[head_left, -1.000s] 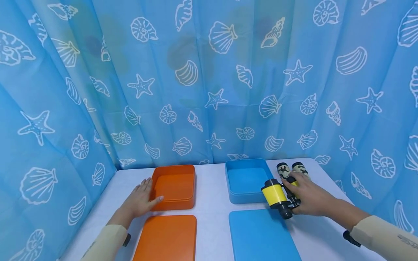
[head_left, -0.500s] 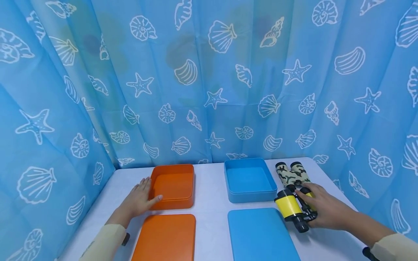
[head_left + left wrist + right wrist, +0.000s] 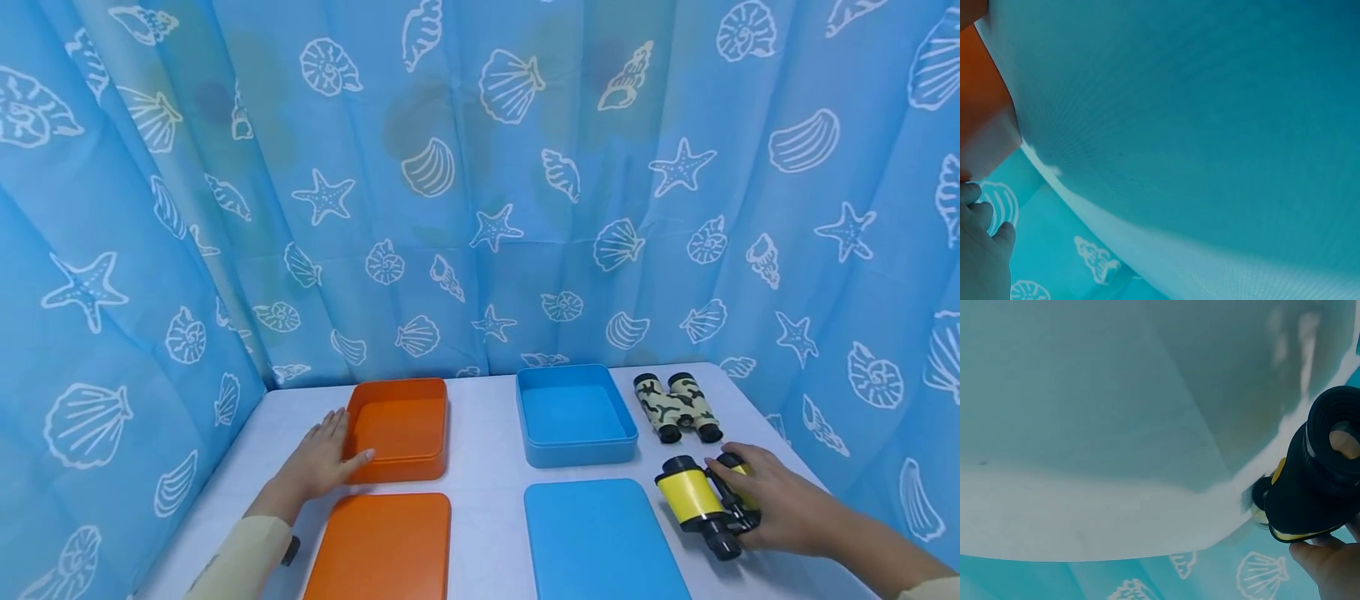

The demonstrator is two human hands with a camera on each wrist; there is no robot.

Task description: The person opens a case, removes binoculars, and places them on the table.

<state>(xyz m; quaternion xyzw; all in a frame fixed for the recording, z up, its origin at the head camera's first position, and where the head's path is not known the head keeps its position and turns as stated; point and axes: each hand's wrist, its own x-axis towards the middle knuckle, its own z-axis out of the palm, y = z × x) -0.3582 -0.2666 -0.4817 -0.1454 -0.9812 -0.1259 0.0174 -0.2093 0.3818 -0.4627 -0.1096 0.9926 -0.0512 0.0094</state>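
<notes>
My right hand (image 3: 787,502) grips a pair of yellow and black binoculars (image 3: 692,495) by the right barrel, near the table's right side. In the right wrist view the black eyepiece end of the binoculars (image 3: 1316,462) shows large, with fingers curled at its edge. Just behind them lies a second pair of binoculars in camouflage pattern (image 3: 677,405). On the left, my left hand (image 3: 318,457) rests with straight fingers against the left side of an open orange box (image 3: 438,468). The left wrist view catches the fingertips of that hand (image 3: 985,231) beside the box (image 3: 988,119).
An open blue box (image 3: 581,455) stands at the back, left of the camouflage binoculars. A flat orange lid (image 3: 382,546) lies before the orange box and a blue lid (image 3: 600,542) before the blue one. A shell-patterned blue curtain (image 3: 465,208) encloses the white table (image 3: 487,450).
My right hand has carried the yellow binoculars to the right and toward me, away from the blue box, uncovering the camouflage pair. The left hand has stayed at the orange box.
</notes>
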